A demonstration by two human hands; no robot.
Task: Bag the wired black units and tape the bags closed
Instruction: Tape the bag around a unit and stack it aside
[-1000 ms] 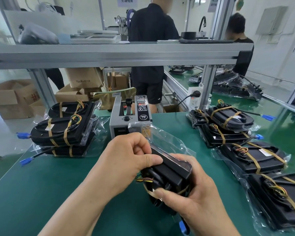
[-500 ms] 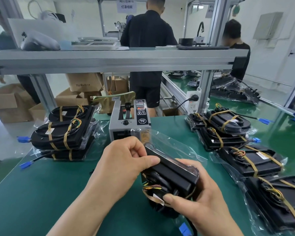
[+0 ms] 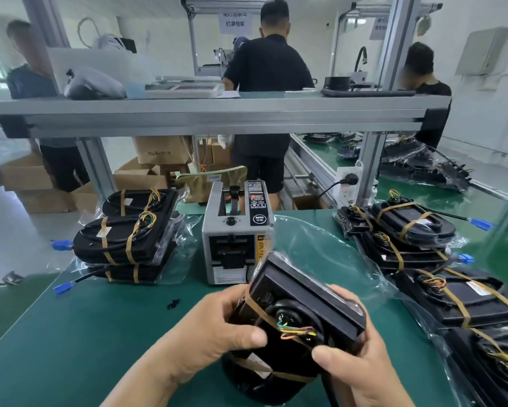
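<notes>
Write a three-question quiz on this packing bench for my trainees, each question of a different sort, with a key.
1. True or false: the left hand and the right hand both grip the unit.
2. What stands on the table just beyond the held unit? A) tape dispenser B) cardboard box C) kettle
3. Fill in: the cable plugs at the left are ____.
Key: 1 true; 2 A; 3 blue.
</notes>
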